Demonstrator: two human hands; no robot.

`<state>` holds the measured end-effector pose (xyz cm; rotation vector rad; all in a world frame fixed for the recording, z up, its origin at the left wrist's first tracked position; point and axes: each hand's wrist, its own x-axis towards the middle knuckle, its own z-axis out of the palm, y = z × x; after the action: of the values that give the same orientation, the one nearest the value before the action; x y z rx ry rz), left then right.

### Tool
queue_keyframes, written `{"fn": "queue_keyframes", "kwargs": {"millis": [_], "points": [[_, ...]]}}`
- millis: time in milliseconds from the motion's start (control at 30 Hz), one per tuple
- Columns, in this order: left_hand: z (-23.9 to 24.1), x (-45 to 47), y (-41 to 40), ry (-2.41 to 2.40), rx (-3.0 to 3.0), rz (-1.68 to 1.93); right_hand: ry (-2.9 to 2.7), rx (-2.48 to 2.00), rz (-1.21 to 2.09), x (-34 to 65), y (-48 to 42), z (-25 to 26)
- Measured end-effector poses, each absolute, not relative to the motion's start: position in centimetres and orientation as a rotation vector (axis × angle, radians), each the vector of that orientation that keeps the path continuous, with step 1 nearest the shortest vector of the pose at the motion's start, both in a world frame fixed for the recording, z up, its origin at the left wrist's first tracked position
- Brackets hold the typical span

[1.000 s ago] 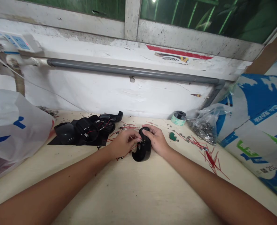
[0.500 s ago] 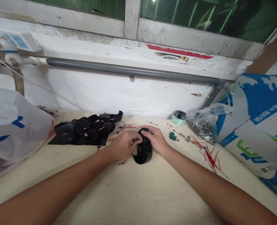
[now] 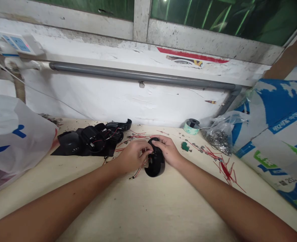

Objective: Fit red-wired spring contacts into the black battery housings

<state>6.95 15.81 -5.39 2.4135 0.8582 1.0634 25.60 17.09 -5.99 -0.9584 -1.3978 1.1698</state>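
Note:
My right hand (image 3: 168, 151) grips the far side of a black rounded plastic housing (image 3: 156, 165), thumb over its upper part. The housing stands tilted on the table with its open inner side facing left. At its upper left edge my left hand (image 3: 134, 154) is pinched, thumb against fingers; what lies between the fingertips is too small to make out. Thin red and black wires (image 3: 137, 173) hang out below the left hand, ending in a small tip near the table. The inside of the housing is partly hidden by my fingers.
Several black housings with wires (image 3: 94, 137) lie on a dark sheet at the left. Toward the right are a tape roll (image 3: 191, 127), a green piece (image 3: 185, 146), loose red wires (image 3: 226, 171) and a bag of metal parts (image 3: 218, 136). A white bag (image 3: 19, 141) and a printed box (image 3: 276, 134) flank the table.
The housing has turned slightly and its lower end has shifted a little to the right. The hanging wires have moved slightly right as well. Both hands keep nearly the same place.

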Motion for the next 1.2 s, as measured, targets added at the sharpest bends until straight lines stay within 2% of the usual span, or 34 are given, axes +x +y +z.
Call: {"fn": "queue_keyframes", "kwargs": {"millis": [500,733,933,1200], "points": [[-6.0,7.1,15.8,0.733,2.784,1.015,-1.324,-1.0,1.043,25.1,16.8,-5.9],[-6.2,7.3,15.7,0.881,2.728,0.973,-1.321,-1.01,1.014,25.1,16.8,-5.9],[-5.8,7.2,15.7,0.825,2.75,0.964,-1.317,-1.002,1.019,25.1,16.9,-6.1],[-4.7,7.6,15.0,0.86,2.89,0.789,-1.299,-0.988,1.056,25.0,17.1,-6.1]]}}
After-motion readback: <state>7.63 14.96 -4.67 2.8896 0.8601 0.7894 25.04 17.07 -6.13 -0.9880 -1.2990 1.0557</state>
